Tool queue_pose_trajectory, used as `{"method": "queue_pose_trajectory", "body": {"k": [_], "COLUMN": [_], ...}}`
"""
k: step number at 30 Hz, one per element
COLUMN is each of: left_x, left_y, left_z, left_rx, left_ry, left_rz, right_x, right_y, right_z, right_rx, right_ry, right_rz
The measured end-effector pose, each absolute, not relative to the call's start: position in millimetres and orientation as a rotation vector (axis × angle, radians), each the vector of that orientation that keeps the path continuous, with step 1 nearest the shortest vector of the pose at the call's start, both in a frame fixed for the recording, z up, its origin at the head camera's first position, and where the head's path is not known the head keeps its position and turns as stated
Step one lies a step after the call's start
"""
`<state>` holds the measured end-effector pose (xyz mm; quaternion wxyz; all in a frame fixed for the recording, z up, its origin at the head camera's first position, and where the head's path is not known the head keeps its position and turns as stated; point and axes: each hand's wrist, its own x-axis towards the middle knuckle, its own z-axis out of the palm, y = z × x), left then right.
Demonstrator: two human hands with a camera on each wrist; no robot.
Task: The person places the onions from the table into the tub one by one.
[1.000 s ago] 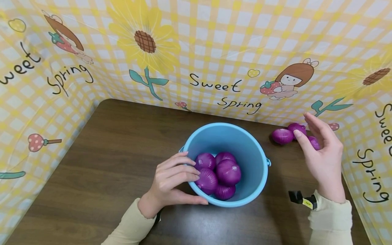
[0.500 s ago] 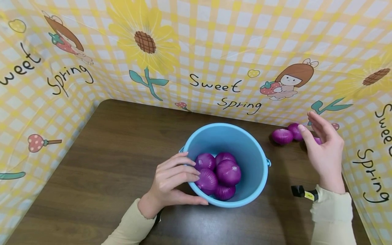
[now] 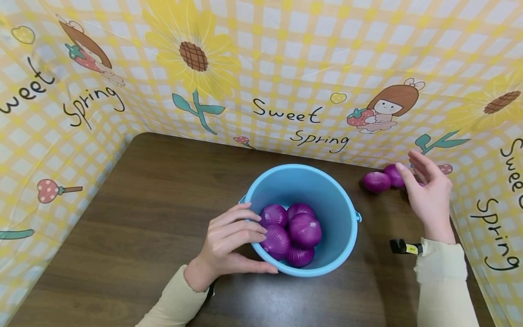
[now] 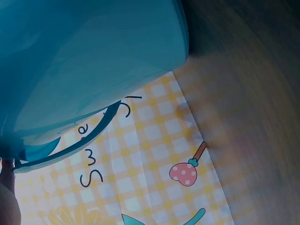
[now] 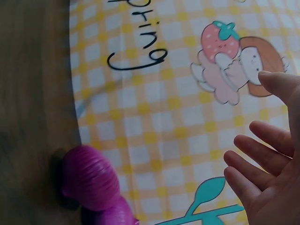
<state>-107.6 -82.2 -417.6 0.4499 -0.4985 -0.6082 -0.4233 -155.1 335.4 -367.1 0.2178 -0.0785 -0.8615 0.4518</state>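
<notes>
A light blue bucket point(image 3: 335, 218) stands on the table with several purple onions point(image 3: 304, 230) inside. My left hand point(image 3: 229, 240) holds the bucket's left rim, fingers hooked over the edge and thumb along the near side. In the left wrist view, the bucket's outer wall point(image 4: 117, 51) and handle show. My right hand point(image 3: 431, 195) hovers at the far right with fingers spread, holding nothing. Just left of it lie two onions point(image 3: 377, 181); a sliver of purple shows behind the fingers. The right wrist view has the onions point(image 5: 91, 178) apart from the right hand point(image 5: 272, 173).
A dark wooden table point(image 3: 143, 204) carries everything. Yellow-checked cloth point(image 3: 286, 68) printed with flowers and lettering hangs as walls at the back, left and right. The loose onions sit close to the back cloth.
My right hand shifted slightly right, then a little back to the left and farther from me, now hiding most of the third loose onion. The left hand and bucket stay put.
</notes>
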Motion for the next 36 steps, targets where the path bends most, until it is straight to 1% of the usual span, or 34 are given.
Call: {"method": "queue_pose_trajectory", "body": {"k": [12,28,36], "left_x": [-107.9,-107.7,-106.9], "left_y": [-82.6,-82.7,-82.7], "left_z": [-417.8,-417.5,-418.1], "left_rx": [-1.238,-1.235,-1.235], "left_ry": [-1.510,-1.506,-1.512], "left_rz": [-1.055,-1.054,-1.056], "right_x": [-168.2,-174.1,-174.9], "right_y": [348.7,359.8,359.9], "right_z": [-391.6,-425.5,-433.3], "right_rx": [-0.346,-0.353,-0.385], "right_ry": [-2.496,-2.595,-2.700], "right_rz": [1.240,1.276,1.228]}}
